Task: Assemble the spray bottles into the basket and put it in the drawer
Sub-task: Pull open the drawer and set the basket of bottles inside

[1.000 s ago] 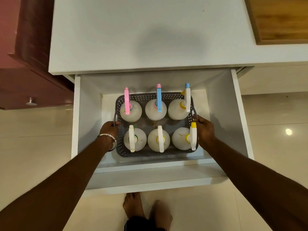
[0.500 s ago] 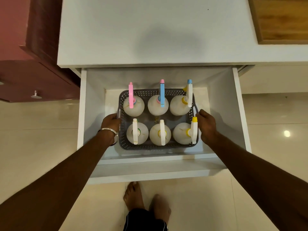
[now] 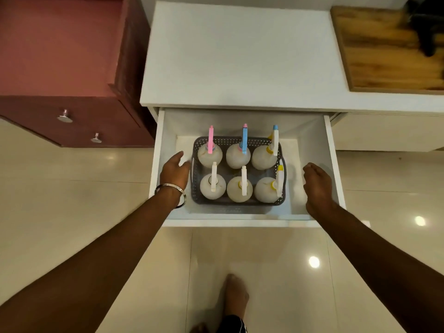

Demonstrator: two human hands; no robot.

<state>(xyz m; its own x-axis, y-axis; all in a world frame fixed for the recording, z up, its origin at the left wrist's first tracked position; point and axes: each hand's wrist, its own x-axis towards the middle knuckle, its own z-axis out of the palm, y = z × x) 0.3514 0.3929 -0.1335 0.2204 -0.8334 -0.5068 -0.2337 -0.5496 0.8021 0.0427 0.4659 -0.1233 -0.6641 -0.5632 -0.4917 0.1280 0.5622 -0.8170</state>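
Released now: both hands off the basket (image 3: 236,203), where half a second ago each gripped a side handle. Sits grey and perforated on the floor of the open white drawer (image 3: 332,162), roughly centred, a little nearer the left wall than the right. Holds six white spray bottles (image 3: 212,186) in two upright rows of three; far row topped pink, blue and white-with-blue-tip, near row white, white and white-with-yellow.

Judged from this: assembling done, basket set down, only the closing of the drawer left. Best done by clearing both hands up and back over the front edge first, then pushing the front panel squarely and slowly, so as not to rock the tall bottles or catch a nozzle under the counter (image 3: 240,61) above. Worth checking that the far-row nozzles clear the cabinet lip before pushing home.

Left hand (image 3: 175,170), bangle at the wrist, hangs just beside the basket's left handle, fingers loosely spread and relaxed, gripping nothing; whether a fingertip grazes the handle cannot be told. Right hand (image 3: 317,182) hovers well apart from the basket, near the drawer's right wall, fingers gently curled, empty.

Outward: maroon cabinet (image 3: 72,68) with two metal knobs to the left, wooden board (image 3: 384,49) on the counter at right, glossy tiled floor (image 3: 72,188) and a bare foot (image 3: 236,294) below.
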